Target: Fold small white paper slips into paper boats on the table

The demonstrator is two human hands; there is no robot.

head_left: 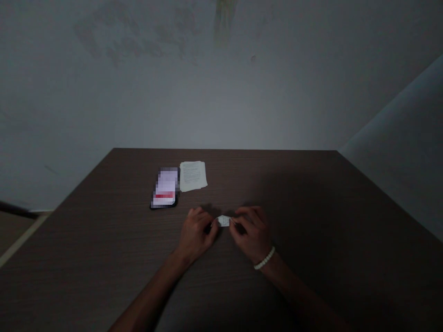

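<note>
A small folded piece of white paper with faint print is held between my two hands, over the middle of the dark table. My left hand pinches its left end between thumb and fingers. On the other side, my right hand, with a beaded bracelet at the wrist, pinches the right end. The fingertips cover both ends of the paper. Beyond my left hand lies a stack of printed white paper sheets.
A lit phone with a blurred screen lies just left of the paper stack. The brown wooden table reaches back to a stained grey wall. Shadows darken the table's right side.
</note>
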